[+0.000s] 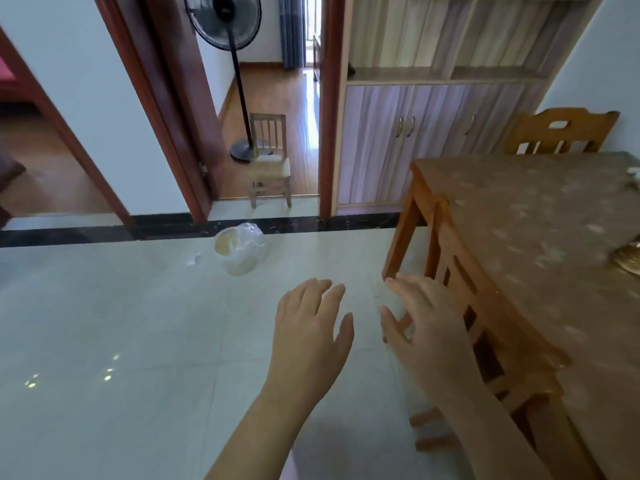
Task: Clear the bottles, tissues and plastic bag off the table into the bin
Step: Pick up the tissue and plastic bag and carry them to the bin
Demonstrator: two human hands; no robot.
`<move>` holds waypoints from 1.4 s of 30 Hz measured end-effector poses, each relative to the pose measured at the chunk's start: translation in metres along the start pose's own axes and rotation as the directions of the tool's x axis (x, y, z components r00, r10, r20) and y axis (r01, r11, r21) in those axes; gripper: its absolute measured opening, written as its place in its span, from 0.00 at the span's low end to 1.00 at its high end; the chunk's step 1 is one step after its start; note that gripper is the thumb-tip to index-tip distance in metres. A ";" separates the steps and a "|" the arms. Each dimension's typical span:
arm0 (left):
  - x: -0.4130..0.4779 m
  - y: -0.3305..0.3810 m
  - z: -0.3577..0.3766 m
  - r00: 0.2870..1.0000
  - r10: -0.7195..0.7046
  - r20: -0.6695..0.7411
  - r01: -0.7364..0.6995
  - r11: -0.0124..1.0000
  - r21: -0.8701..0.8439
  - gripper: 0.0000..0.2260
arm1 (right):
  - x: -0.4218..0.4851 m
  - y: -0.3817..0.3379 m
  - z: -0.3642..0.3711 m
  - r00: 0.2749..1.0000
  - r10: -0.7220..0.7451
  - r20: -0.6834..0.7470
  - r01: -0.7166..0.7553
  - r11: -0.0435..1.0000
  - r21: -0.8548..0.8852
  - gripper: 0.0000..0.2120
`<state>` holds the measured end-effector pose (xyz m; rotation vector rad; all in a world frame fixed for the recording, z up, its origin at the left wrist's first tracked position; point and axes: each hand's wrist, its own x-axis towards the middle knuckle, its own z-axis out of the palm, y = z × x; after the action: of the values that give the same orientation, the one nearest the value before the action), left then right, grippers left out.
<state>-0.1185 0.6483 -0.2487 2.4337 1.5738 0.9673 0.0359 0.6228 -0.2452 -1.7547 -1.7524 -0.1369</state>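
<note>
The bin (pixel 240 249), lined with a clear plastic bag, stands on the pale tiled floor ahead and to the left. A small white tissue scrap (pixel 193 259) lies on the floor just left of the bin. The wooden table (pixel 540 230) with a patterned cover fills the right side. Both hands hover over the floor in front of me, holding nothing: my left hand (pixel 310 327) with fingers spread, my right hand (pixel 420 320) with fingers apart beside the table's corner. No bottles are in view.
A wooden chair (pixel 485 341) is tucked under the table's near side and another chair (pixel 561 133) stands behind it. A brass-coloured object (pixel 628 259) sits at the table's right edge. A small stool (pixel 270 161) and a standing fan (pixel 239 74) occupy the doorway; a cabinet (pixel 415 133) lines the wall.
</note>
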 end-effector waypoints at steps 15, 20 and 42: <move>0.249 -0.150 0.051 0.988 0.151 0.005 -0.151 0.986 -0.070 0.15 | 0.230 -0.018 0.132 0.985 0.127 -0.113 -0.139 0.986 -0.097 0.21; 0.313 -0.175 0.096 0.977 0.212 0.028 -0.208 0.973 -0.099 0.15 | 0.286 0.013 0.166 0.972 0.213 -0.103 -0.224 0.968 -0.111 0.22; 0.671 -0.154 0.324 0.871 0.458 0.177 -0.391 0.865 -0.315 0.16 | 0.570 0.252 0.248 0.908 0.335 -0.252 -0.379 0.913 -0.151 0.18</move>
<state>0.1181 1.3711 -0.2596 2.6234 0.7737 0.8179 0.2386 1.2625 -0.2459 -2.0866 -1.2669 -0.3435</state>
